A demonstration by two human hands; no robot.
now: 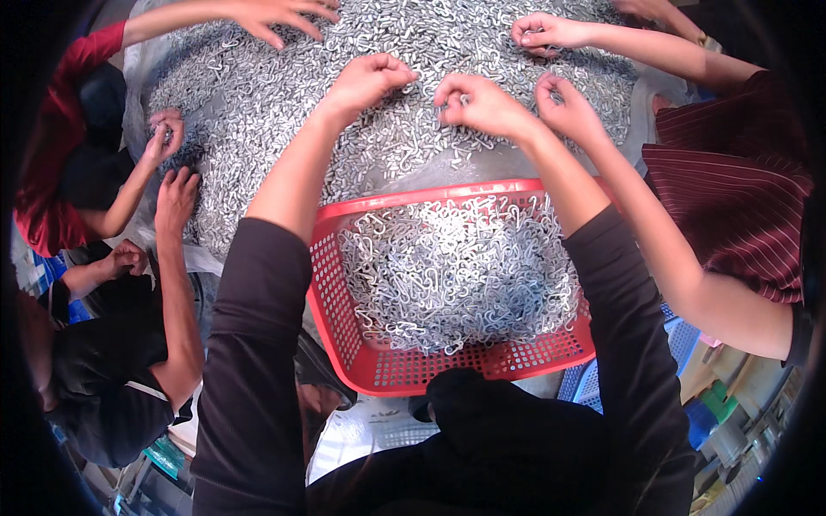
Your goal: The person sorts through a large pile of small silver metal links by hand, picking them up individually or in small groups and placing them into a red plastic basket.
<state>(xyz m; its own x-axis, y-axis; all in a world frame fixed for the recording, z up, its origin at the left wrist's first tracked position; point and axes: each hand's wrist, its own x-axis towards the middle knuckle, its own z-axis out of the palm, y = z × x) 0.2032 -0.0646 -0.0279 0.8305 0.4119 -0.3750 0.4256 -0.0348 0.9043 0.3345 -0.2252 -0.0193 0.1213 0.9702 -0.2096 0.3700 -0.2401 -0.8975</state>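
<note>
My left hand (366, 84) reaches over the heap of small silvery metal pieces (284, 112), its fingers pinched together. A dark tip shows at the fingertips, too small to name. Just to its right, my right hand (483, 105) is above the near edge of the heap with its fingers curled in; a bit of shiny metal shows by them, but its shape is unclear. Short pellets and bent hooks lie mixed in the heap. Below my hands, a red perforated plastic basket (344, 344) holds a large pile of silvery S-shaped hooks (456, 275).
Co-workers' hands work around the same heap: an outstretched hand (280, 15) at far left, others down the left side, and a hand (568, 107) close beside my right hand. Clear plastic sheeting (133, 95) edges the heap. Blue baskets (680, 344) stand lower right.
</note>
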